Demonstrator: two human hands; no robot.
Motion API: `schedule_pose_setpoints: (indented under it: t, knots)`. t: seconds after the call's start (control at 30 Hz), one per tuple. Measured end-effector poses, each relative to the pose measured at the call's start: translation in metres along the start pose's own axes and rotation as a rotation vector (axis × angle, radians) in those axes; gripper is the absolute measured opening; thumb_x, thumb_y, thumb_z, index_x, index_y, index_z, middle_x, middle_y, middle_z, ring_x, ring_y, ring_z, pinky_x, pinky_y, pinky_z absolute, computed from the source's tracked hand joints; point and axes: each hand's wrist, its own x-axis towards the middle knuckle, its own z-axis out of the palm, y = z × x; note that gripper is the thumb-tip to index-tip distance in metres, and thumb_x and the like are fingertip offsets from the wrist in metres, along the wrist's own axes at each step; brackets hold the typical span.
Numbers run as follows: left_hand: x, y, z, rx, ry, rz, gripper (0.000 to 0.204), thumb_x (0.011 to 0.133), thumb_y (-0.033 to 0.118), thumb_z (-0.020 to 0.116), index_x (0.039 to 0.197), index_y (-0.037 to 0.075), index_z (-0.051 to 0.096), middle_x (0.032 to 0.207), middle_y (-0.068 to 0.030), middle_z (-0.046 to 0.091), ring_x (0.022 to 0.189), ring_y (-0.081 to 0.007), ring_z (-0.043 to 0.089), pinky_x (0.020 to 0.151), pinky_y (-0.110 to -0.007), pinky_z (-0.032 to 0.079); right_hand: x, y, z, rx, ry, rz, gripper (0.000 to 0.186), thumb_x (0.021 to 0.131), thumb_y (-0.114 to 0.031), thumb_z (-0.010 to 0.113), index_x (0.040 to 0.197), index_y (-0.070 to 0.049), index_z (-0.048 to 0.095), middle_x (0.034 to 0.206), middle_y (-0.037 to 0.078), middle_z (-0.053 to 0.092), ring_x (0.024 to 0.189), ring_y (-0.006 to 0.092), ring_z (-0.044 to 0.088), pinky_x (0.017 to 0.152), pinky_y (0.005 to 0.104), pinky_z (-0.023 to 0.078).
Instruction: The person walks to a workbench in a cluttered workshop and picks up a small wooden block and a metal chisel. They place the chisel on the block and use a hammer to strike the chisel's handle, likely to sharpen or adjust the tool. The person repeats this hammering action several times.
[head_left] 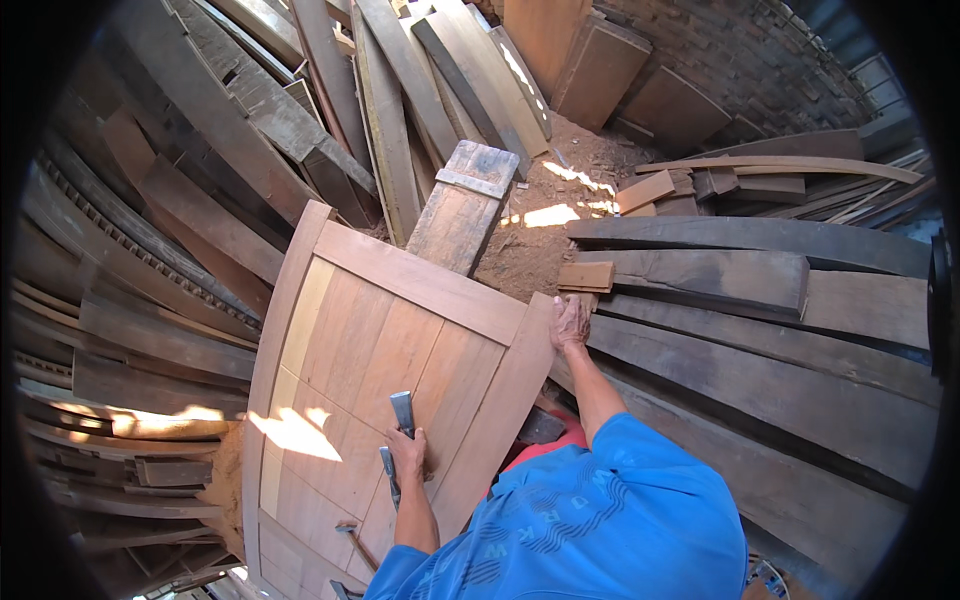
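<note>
A pale wooden panel [360, 340] with framed planks lies angled below me, sunlit in a patch at left. My left hand [410, 452] is closed round a metal hand tool [402, 410] over the panel; a second metal tool [389, 468] shows alongside that hand. A long-handled tool [356, 540] lies lower on the panel. My right hand [568, 322] has its fingers curled on wood at the panel's upper right corner, beside small stacked blocks [585, 277]; exactly which piece it grips is unclear.
Long boards [750, 380] are stacked at right, more timber [150, 250] at left and leaning planks [470, 70] at the back. A worn narrow board [455, 225] lies beyond the panel on sawdust [530, 250]. A brick wall [760, 70] stands at back right.
</note>
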Motion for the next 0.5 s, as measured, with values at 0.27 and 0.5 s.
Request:
schedule_pose_setpoints:
  t: [0.27,0.5]
  knots:
    - [0.01,-0.007,-0.004,-0.191,-0.073,0.008,0.057,0.075,0.019,0.076,0.114,-0.007,0.045,0.111,-0.0267,0.053,0.108,-0.0396,0.054,0.093,-0.044,0.044,-0.005,-0.022,-0.014,0.002,-0.071,0.117,0.042,0.098,-0.046,0.045,0.108,-0.006,0.054,0.107,0.023,0.063,0.104,0.042,0.06,0.087,0.0522,0.047]
    - [0.005,-0.001,-0.005,-0.21,-0.031,0.05,0.058,0.077,0.018,0.078,0.117,-0.006,0.043,0.112,-0.027,0.054,0.106,-0.0402,0.055,0.094,-0.043,0.043,0.001,-0.012,0.002,-0.01,0.023,0.079,0.042,0.099,-0.045,0.042,0.103,-0.006,0.056,0.106,0.023,0.064,0.102,0.0431,0.06,0.085,0.0519,0.047]
